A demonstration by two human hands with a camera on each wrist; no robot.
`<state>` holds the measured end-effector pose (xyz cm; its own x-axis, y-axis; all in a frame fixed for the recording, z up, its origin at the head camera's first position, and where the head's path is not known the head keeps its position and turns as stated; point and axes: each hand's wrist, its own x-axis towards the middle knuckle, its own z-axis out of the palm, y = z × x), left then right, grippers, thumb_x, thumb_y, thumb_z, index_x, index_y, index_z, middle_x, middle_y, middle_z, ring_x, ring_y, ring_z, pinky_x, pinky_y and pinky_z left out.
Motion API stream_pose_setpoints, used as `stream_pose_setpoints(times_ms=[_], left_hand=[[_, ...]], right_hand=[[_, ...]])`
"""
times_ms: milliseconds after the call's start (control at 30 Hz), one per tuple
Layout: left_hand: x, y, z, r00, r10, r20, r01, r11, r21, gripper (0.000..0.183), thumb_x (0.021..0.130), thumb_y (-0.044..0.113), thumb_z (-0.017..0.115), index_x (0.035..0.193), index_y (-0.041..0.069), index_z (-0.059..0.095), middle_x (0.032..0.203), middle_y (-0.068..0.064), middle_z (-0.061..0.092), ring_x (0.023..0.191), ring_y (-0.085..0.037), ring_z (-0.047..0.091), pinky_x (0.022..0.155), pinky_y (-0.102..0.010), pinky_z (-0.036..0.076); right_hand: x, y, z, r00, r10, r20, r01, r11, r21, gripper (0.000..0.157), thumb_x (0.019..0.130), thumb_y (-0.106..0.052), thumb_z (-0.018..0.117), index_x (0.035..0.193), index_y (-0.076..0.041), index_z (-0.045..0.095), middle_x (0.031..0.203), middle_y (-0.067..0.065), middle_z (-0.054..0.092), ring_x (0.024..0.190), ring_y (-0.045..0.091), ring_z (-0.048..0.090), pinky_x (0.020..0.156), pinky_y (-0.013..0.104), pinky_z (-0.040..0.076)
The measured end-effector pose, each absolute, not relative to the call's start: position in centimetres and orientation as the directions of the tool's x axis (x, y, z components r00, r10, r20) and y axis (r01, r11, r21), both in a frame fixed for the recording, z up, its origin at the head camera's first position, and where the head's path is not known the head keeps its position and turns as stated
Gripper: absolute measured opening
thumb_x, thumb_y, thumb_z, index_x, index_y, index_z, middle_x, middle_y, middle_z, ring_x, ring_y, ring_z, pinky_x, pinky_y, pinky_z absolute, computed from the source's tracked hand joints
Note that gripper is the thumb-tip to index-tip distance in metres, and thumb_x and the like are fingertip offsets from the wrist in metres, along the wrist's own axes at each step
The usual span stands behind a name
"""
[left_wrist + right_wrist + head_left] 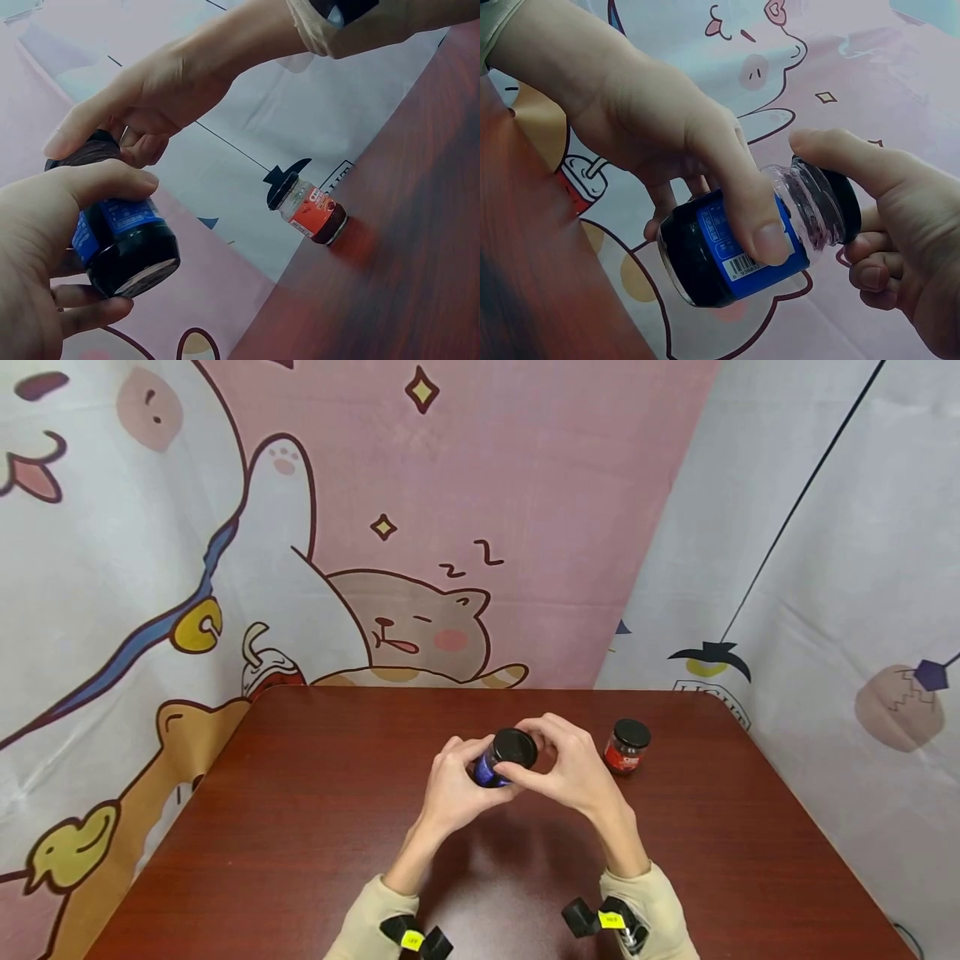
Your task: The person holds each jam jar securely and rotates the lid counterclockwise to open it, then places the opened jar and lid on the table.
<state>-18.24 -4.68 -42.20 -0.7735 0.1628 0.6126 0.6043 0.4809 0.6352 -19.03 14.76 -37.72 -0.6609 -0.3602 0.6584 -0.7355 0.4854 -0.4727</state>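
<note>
A glass jar (pixel 690 259) with dark contents and a blue label is held tilted above the table. My left hand (pixel 452 789) grips its body, the thumb lying across the label in the right wrist view. The black lid (pixel 517 746) sits at the jar's mouth, and my right hand (pixel 576 767) holds it between thumb and fingers. Clear glass shows at the neck below the lid; whether the lid is loose or tight I cannot tell.
A second jar (pixel 624 752) with a red label and black lid stands upright on the brown table (pixel 300 827), right of my hands. Behind the table hangs a cartoon-printed cloth (pixel 555 510). Small camera devices are strapped to both sleeves.
</note>
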Motion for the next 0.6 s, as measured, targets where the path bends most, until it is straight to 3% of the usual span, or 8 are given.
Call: stream_pose_setpoints(times_ms=[300,600], left_hand=[[-18.5,-5.5,-42.5,-0.789,0.236,0.568,0.610,0.416,0.675,0.054,0.065,0.030,0.095,0.114,0.015,0.076,0.092,0.007,0.075,0.074,-0.022,0.052,0.062,-0.027,0.045],[-18.5,-6.1,-42.8,-0.798,0.325,0.507,0.599,0.336,0.727,0.051,0.067,0.025,0.094,0.114,0.015,0.076,0.090,0.007,0.074,0.079,-0.011,0.053,0.064,-0.041,0.056]], right_hand=[[-19.1,14.8,-37.9,-0.638,-0.443,0.630,-0.764,0.468,-0.444,0.043,0.075,-0.031,0.089,0.109,-0.014,0.069,0.088,-0.008,0.056,0.075,0.017,0.053,0.064,0.026,0.043],[-18.8,14.8,-37.9,-0.642,-0.506,0.575,-0.766,0.459,-0.451,0.042,0.078,-0.037,0.085,0.110,-0.015,0.067,0.089,-0.010,0.054,0.078,0.009,0.051,0.066,0.025,0.044]])
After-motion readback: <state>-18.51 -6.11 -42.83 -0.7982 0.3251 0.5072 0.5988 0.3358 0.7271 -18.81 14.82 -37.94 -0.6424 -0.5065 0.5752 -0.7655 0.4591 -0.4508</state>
